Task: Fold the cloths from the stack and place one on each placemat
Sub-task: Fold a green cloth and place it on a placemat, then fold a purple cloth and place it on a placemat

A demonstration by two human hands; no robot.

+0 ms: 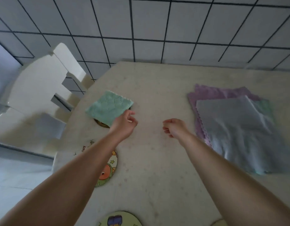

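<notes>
Head view. The tabletop [157, 168], pale with a faint speckled pattern, fills the centre and lower right of the frame.

A folded green cloth [109, 106] lies left of centre, covering a placemat [102, 124] of which only a thin brownish rim shows at the cloth's lower edge.

The stack of cloths [238, 128] sits at the right of the frame: a grey-blue cloth on top, purple ones with scalloped edges showing beneath it along the upper and left sides.

A round cartoon placemat [109, 168] lies at lower left of centre, partly hidden by the left forearm. Another round placemat [121, 219] is cut off by the bottom edge.

The left hand [124, 123] hovers at the green cloth's lower right corner, fingers loosely curled, holding nothing. Whether it touches the cloth: cannot tell.

The right hand [173, 127] hangs over bare tabletop at centre, fingers loosely curled, holding nothing, near the stack's left edge but apart from it.

A white chair [40, 82] stands at upper left. A tiled wall [157, 30] runs across the top.
</notes>
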